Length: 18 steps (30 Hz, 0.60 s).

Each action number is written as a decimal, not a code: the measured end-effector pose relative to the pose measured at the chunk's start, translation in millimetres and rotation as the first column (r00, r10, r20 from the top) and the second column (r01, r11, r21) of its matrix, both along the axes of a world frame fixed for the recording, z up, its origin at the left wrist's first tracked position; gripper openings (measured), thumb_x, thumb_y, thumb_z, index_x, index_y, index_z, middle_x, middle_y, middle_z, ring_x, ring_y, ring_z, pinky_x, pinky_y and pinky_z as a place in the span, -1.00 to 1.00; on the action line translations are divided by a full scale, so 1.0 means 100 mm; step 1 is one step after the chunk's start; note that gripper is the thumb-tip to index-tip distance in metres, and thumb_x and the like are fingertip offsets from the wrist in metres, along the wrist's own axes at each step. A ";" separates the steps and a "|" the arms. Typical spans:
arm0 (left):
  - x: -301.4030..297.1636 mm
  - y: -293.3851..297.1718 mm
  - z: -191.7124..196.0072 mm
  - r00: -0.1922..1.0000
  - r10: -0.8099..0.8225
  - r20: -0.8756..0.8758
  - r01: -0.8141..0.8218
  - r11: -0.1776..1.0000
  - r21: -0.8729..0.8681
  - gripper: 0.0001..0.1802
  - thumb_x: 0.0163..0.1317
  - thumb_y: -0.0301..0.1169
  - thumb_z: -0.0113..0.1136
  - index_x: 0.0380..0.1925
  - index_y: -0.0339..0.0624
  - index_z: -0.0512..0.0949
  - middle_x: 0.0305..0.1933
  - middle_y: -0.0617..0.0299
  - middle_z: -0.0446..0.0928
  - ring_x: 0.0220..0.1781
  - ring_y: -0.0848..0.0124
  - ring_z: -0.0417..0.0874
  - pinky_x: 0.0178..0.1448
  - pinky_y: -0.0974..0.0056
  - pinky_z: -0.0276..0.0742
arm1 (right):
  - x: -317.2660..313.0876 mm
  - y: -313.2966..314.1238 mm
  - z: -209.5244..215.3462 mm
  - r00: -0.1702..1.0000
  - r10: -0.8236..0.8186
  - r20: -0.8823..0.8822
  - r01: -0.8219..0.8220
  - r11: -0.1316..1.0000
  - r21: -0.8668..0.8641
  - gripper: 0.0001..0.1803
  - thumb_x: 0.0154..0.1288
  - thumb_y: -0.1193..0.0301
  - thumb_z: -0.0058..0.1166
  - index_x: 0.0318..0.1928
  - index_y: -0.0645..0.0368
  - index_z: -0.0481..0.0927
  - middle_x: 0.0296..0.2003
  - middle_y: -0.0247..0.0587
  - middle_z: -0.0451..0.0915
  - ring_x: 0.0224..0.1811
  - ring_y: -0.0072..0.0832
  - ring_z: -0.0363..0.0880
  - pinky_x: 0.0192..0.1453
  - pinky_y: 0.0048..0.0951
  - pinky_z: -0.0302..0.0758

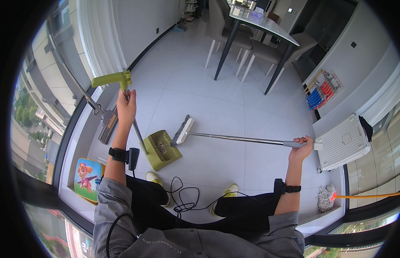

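Observation:
My left hand (pixel 126 107) is closed round the upright pole of a green long-handled dustpan (pixel 163 160), just below its green top grip. The pan rests on the floor in front of my left foot, with some greyish debris inside. In my right hand (pixel 302 147) is the grey grip of a broom (pixel 238 138), its metal stick running left, nearly level across the view. The white broom head (pixel 182 131) with grey bristles lies against the dustpan's open right edge. Whether the bristles touch the pan's lip I cannot tell.
A black cable (pixel 182 202) loops on the floor between my feet. A flat mop (pixel 107 124) leans by the left window, near a cartoon-printed box (pixel 89 178). To the right are a white suitcase (pixel 342 142) and a string mop (pixel 327 198). A table (pixel 268 23) with chairs stands ahead.

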<state>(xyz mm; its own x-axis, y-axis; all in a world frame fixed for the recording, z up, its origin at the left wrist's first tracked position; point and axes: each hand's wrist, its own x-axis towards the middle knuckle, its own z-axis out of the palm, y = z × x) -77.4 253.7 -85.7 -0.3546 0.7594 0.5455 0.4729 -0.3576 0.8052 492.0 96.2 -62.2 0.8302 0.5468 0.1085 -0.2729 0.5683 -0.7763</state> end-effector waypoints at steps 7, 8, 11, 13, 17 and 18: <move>-0.02 0.02 -0.03 1.000 0.000 -0.007 0.000 1.000 0.022 -0.70 0.31 -0.32 0.11 -0.45 -0.24 0.26 -0.60 0.22 0.21 -0.53 0.42 0.23 -0.39 0.28 0.27 | 0.03 0.01 -0.04 1.000 0.020 0.003 -0.021 1.000 0.018 -0.80 0.14 0.43 0.01 -0.50 0.10 0.25 -0.62 -0.33 0.23 -0.55 -0.47 0.25 -0.37 -0.41 0.32; -0.02 0.01 -0.02 1.000 0.000 -0.007 0.000 1.000 0.022 -0.70 0.31 -0.32 0.11 -0.45 -0.24 0.26 -0.60 0.22 0.21 -0.53 0.42 0.23 -0.39 0.28 0.27 | 0.03 0.02 -0.04 1.000 0.016 -0.001 -0.015 1.000 0.015 -0.80 0.14 0.43 0.01 -0.50 0.10 0.25 -0.62 -0.33 0.23 -0.56 -0.47 0.25 -0.38 -0.41 0.32; -0.01 0.00 -0.01 1.000 0.004 -0.018 -0.004 1.000 0.020 -0.71 0.31 -0.32 0.11 -0.45 -0.24 0.26 -0.60 0.22 0.21 -0.53 0.41 0.23 -0.39 0.28 0.27 | 0.03 0.02 -0.04 1.000 0.007 -0.006 -0.007 1.000 0.011 -0.80 0.14 0.43 0.01 -0.50 0.10 0.25 -0.62 -0.33 0.24 -0.56 -0.47 0.25 -0.38 -0.41 0.32; 0.00 0.00 0.00 1.000 0.008 -0.010 -0.007 1.000 0.009 -0.71 0.31 -0.33 0.11 -0.44 -0.24 0.26 -0.59 0.22 0.21 -0.53 0.41 0.23 -0.39 0.28 0.27 | 0.03 0.02 -0.04 1.000 0.004 -0.007 -0.004 1.000 0.008 -0.80 0.14 0.43 0.01 -0.50 0.10 0.25 -0.62 -0.33 0.24 -0.56 -0.47 0.25 -0.38 -0.41 0.32; 0.00 0.00 -0.02 1.000 0.003 -0.010 -0.003 1.000 0.026 -0.71 0.31 -0.33 0.11 -0.44 -0.24 0.26 -0.59 0.22 0.21 -0.53 0.41 0.23 -0.38 0.28 0.27 | 0.02 0.01 -0.03 1.000 0.001 -0.003 -0.001 1.000 -0.003 -0.80 0.13 0.42 0.01 -0.50 0.10 0.25 -0.62 -0.33 0.24 -0.55 -0.46 0.27 -0.38 -0.40 0.33; 0.00 0.00 -0.02 1.000 0.002 -0.009 -0.002 1.000 0.028 -0.71 0.31 -0.33 0.11 -0.44 -0.24 0.26 -0.59 0.22 0.21 -0.53 0.41 0.23 -0.38 0.28 0.27 | 0.02 0.01 -0.04 1.000 0.005 0.003 -0.005 1.000 0.001 -0.80 0.13 0.42 0.01 -0.50 0.10 0.25 -0.62 -0.33 0.24 -0.55 -0.45 0.27 -0.38 -0.39 0.34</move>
<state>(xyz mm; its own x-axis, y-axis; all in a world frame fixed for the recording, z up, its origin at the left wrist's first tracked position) -77.5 253.5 -87.3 -0.3512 0.7430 0.5698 0.4808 -0.3791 0.7906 494.0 97.6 -65.9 0.8270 0.5511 0.1112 -0.2736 0.5673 -0.7767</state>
